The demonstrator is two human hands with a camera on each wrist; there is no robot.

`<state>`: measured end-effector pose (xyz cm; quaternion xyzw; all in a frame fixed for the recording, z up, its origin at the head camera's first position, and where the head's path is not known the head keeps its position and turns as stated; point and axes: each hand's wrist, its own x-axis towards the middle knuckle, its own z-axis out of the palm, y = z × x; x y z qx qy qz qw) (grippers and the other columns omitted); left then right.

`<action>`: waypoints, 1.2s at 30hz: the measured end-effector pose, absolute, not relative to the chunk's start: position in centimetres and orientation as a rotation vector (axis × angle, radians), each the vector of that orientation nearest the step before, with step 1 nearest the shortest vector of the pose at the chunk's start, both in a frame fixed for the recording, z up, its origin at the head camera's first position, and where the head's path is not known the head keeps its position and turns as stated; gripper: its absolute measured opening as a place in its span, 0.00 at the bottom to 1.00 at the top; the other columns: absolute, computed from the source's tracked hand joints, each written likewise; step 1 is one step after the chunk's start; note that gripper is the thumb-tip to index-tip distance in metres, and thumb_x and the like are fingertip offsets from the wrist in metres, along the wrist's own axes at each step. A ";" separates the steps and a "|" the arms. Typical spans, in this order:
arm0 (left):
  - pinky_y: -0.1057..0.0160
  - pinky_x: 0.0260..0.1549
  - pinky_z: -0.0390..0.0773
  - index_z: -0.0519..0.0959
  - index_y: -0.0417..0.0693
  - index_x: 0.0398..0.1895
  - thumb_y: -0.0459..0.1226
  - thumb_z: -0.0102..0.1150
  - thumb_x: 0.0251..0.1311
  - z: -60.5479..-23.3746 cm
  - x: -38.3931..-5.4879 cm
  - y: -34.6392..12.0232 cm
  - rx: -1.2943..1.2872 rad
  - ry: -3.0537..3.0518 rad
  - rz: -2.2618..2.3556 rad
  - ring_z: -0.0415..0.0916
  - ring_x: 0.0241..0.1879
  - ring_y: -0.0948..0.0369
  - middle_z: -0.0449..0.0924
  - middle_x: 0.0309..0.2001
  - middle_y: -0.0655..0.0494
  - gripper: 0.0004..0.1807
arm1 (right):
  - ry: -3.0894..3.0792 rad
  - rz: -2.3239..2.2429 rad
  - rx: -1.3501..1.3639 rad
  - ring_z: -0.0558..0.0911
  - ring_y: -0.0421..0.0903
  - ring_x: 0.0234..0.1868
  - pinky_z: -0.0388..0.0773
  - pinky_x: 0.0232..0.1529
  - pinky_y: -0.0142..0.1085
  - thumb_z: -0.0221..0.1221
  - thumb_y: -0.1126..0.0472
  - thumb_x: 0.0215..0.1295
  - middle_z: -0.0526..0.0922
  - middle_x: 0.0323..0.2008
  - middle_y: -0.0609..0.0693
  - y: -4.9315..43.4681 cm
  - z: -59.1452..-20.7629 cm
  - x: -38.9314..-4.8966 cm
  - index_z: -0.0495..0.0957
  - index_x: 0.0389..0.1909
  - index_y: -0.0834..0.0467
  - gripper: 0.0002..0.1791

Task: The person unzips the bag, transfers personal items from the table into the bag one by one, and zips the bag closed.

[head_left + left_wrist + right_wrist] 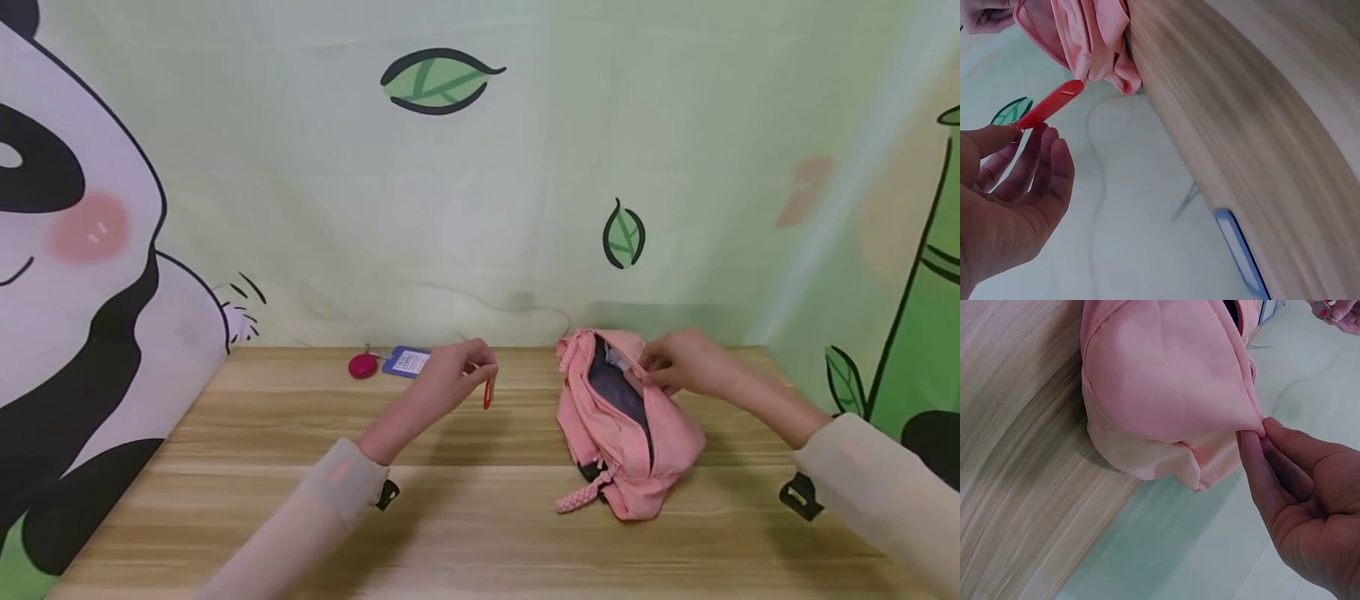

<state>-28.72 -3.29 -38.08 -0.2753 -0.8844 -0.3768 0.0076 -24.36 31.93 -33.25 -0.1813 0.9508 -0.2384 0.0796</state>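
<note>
Pinching red pocket tool [1054,104] in left hand [452,369], edge of pink zippered bag [675,437] in right hand [687,363]; best hold mouth [618,392] wide!

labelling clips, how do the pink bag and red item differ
The pink bag is far larger than the red item. The bag rests on the table; the left hand holds the red item up. The bag is crumpled fabric; the red item slim and straight. Both are pinched, the bag by the right hand.

Blue badge [406,362] on table [480,517], panda backdrop [517,192] behind
</note>
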 end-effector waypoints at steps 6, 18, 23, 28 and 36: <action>0.62 0.30 0.81 0.80 0.48 0.39 0.36 0.58 0.72 -39.0 -28.6 -1.3 -0.848 -2.784 -1.364 0.83 0.35 0.61 0.85 0.35 0.56 0.03 | 2.841 -0.714 -0.518 0.88 0.45 0.28 0.84 0.28 0.34 0.64 0.70 0.66 0.89 0.31 0.56 31.9 -33.3 -24.4 0.84 0.39 0.68 0.04; 0.65 0.34 0.85 0.77 0.35 0.39 0.30 0.59 0.70 -39.2 -29.2 4.3 -0.853 -2.618 -1.925 0.87 0.37 0.51 0.83 0.41 0.44 0.04 | 2.849 -0.698 -0.546 0.87 0.44 0.27 0.84 0.28 0.34 0.64 0.70 0.66 0.88 0.30 0.55 31.9 -33.1 -24.6 0.84 0.36 0.66 0.03; 0.59 0.38 0.86 0.78 0.35 0.40 0.30 0.60 0.70 -39.3 -29.3 6.3 -0.860 -2.544 -2.025 0.87 0.39 0.50 0.84 0.40 0.45 0.04 | 2.833 -0.726 -0.522 0.87 0.44 0.27 0.84 0.28 0.34 0.64 0.70 0.65 0.88 0.30 0.55 32.0 -33.2 -24.6 0.84 0.37 0.67 0.03; 0.52 0.41 0.86 0.79 0.34 0.39 0.29 0.60 0.70 -39.7 -29.7 8.3 -0.815 -2.509 -2.175 0.86 0.36 0.53 0.82 0.39 0.45 0.04 | 2.836 -0.731 -0.525 0.87 0.44 0.27 0.84 0.28 0.34 0.64 0.70 0.65 0.88 0.30 0.56 31.9 -33.2 -24.6 0.84 0.39 0.68 0.04; 0.54 0.42 0.86 0.75 0.29 0.42 0.26 0.53 0.72 -39.3 -29.6 11.1 -0.767 -2.412 -2.598 0.86 0.39 0.45 0.81 0.41 0.41 0.04 | 2.839 -0.746 -0.526 0.88 0.46 0.28 0.85 0.28 0.35 0.64 0.71 0.65 0.88 0.30 0.57 31.9 -33.0 -24.5 0.84 0.39 0.69 0.05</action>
